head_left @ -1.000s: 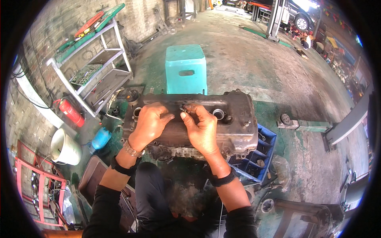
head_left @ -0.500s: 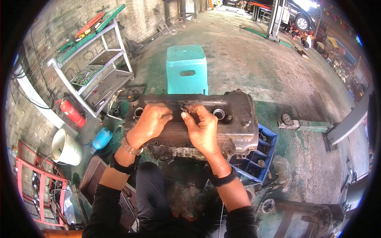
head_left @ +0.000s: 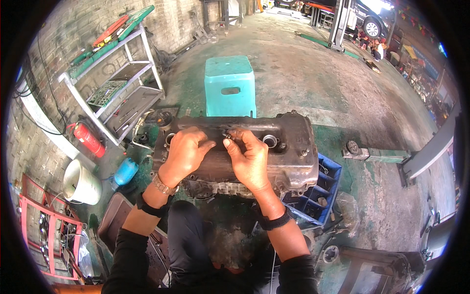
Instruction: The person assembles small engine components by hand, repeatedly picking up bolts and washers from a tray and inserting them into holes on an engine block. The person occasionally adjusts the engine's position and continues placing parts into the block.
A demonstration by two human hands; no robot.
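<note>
A dark, grimy engine valve cover (head_left: pixel 293 131) sits on a cylinder head (head_left: pixel 220 188) in front of me. My left hand (head_left: pixel 183 152) is over its left half, fingers curled together, partly covering the round hole there. What those fingers hold, if anything, is hidden. To the right of it, my right hand (head_left: pixel 249 159) pinches a small dark metal piece (head_left: pixel 227 135) between thumb and fingers, just above the middle of the cover. The piece is too small to name. A round metal-rimmed hole (head_left: pixel 270 140) shows beside my right hand.
A turquoise plastic stool (head_left: pixel 230 81) stands behind the engine part. At right below it lies a blue divided crate (head_left: pixel 320 196). A metal shelf cart (head_left: pixel 117 78), fire extinguisher (head_left: pixel 89 139), white bucket (head_left: pixel 81 182) and blue jug (head_left: pixel 126 171) are at left. A lift arm (head_left: pixel 387 155) lies at right.
My left hand has shifted very slightly, its fingers tilting a little. My right hand keeps its pinch in the same place, and the engine part has not moved.
</note>
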